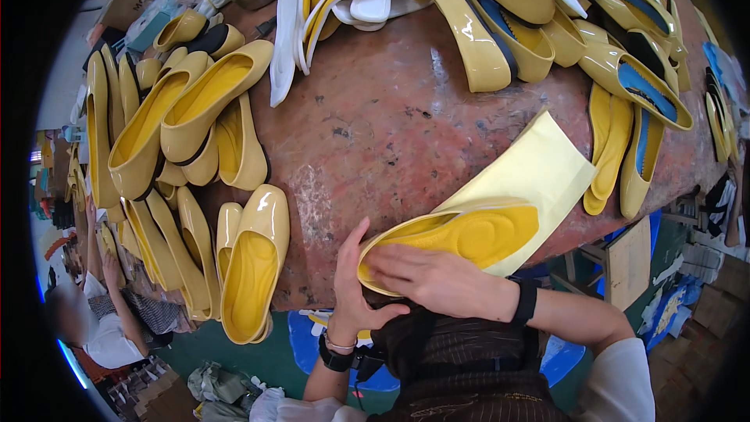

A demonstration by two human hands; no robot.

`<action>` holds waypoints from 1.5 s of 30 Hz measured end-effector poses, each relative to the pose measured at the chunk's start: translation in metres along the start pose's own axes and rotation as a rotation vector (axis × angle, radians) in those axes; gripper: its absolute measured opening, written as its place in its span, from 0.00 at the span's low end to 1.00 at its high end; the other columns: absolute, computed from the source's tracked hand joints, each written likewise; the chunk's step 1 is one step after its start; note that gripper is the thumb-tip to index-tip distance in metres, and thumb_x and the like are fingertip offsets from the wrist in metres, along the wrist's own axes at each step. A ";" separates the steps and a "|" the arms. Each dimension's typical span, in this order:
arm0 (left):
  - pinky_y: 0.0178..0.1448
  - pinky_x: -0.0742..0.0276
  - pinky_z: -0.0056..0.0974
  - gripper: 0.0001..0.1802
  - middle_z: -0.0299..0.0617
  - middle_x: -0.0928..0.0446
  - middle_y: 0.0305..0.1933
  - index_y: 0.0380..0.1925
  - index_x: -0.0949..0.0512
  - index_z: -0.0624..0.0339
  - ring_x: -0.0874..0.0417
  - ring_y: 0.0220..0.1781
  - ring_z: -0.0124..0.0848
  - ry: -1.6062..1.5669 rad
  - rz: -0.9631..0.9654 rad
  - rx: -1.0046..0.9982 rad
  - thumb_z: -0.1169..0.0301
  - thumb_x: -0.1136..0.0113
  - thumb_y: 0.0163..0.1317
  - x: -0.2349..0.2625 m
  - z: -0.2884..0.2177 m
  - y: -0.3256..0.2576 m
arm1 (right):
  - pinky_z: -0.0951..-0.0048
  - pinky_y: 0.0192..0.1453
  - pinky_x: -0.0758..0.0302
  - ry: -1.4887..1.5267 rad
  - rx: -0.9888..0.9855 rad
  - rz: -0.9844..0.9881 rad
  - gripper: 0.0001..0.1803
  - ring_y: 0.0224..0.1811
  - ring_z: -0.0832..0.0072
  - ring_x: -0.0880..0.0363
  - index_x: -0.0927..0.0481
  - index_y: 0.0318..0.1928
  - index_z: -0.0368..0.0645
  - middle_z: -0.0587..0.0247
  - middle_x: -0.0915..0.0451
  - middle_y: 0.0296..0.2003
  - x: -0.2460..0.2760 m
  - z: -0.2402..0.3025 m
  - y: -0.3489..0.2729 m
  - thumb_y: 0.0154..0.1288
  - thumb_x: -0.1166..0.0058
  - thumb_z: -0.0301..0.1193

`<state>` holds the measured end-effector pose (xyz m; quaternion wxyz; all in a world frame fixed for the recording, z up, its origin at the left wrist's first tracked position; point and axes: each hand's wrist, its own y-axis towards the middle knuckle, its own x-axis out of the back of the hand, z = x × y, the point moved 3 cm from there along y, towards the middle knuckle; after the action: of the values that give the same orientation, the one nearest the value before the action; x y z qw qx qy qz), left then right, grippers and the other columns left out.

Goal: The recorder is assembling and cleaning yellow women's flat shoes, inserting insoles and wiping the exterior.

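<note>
A glossy yellow flat shoe [373, 236] lies at the table's near edge, its left end cradled by my left hand [353, 285], with the fingers along the outside and the thumb below. Inside the shoe, my right hand [445, 283] lies with fingers stretched together over the left part of the yellow insole [492, 234]. The insole's contoured right part shows; the rest is under my fingers. Beneath the shoe a pale yellow sheet [547, 168] reaches up and to the right.
Yellow shoes [219, 90] crowd the left side of the worn reddish table [367, 141]. More shoes with blue inner soles [644, 86] lie at the far right, beside loose yellow insoles [613, 141]. White and yellow pieces [367, 4] are heaped at the back. A person [113, 320] is at left.
</note>
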<state>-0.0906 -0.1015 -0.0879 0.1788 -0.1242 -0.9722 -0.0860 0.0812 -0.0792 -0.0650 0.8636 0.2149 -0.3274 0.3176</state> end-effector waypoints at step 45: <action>0.32 0.18 0.39 0.23 0.49 0.20 0.57 0.47 0.16 0.60 0.18 0.35 0.41 0.753 0.291 -0.055 0.60 0.29 0.53 -0.110 -0.102 0.007 | 0.52 0.78 0.42 -0.444 -0.468 -0.280 0.24 0.63 0.54 0.24 0.26 0.58 0.29 0.42 0.22 0.55 0.053 -0.033 -0.040 0.60 0.49 0.23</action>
<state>0.0444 -0.1392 -0.0333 0.5295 -0.2250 -0.8083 -0.1252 0.1541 -0.0664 -0.0572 0.8323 0.1176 -0.5385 0.0579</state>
